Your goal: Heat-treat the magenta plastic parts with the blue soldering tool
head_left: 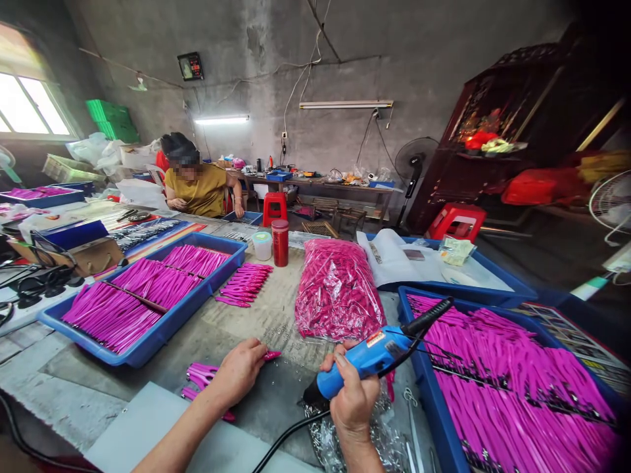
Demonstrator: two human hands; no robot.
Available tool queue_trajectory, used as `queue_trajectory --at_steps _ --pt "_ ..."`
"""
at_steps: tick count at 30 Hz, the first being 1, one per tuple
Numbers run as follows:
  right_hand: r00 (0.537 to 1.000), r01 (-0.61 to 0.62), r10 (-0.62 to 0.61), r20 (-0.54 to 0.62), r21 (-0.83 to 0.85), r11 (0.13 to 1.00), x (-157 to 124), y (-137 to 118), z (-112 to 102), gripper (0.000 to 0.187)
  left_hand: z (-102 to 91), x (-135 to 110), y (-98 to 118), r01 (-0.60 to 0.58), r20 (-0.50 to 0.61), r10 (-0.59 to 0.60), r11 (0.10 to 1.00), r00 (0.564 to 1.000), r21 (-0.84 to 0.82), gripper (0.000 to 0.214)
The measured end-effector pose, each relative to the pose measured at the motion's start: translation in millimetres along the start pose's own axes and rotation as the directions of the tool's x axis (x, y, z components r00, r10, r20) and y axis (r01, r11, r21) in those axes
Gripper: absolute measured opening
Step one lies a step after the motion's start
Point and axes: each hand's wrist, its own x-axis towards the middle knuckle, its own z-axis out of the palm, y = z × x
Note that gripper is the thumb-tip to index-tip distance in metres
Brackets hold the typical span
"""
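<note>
My right hand point(352, 391) is wrapped round a blue electric screwdriver point(369, 358), its black tip slanting down to the left toward the worktable. My left hand point(242, 369) is closed on a small pink plastic piece point(273, 355), whose pointed end sticks out past the fingertips. Under my left wrist lie several more pink pieces point(200, 376). Tiny metal bits, perhaps screws point(283, 335), are scattered on the table between the hands and the clear bag of pink parts point(338, 289). Crumpled clear plastic point(325, 440) sits below the screwdriver.
Blue trays of magenta parts stand left point(142, 351) and right point(444, 420). Beyond are a row of pink pieces point(244, 284), a red canister point(280, 244) and a lidded tub point(261, 246). Scissors point(411, 420) lie right. A co-worker point(200, 187) sits across the table.
</note>
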Motion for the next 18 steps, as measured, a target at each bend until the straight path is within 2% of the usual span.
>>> queue_trajectory --at_steps 6,11,18 --pt "1.0 -0.03 0.029 0.007 0.018 0.999 -1 -2 1 0.045 4.9 3 5 -0.019 0.039 0.018 1.0 0.999 0.022 0.019" --pt "1.0 -0.027 0.027 0.001 0.02 0.999 -1 -3 2 0.045 9.3 4 -1 0.001 0.02 -0.001 1.0 1.0 0.0 0.018" --pt "1.0 -0.02 0.02 -0.007 0.003 1.0 -2 -4 2 0.045 10.4 7 -7 -0.052 -0.002 0.052 0.998 0.999 -0.03 0.02"
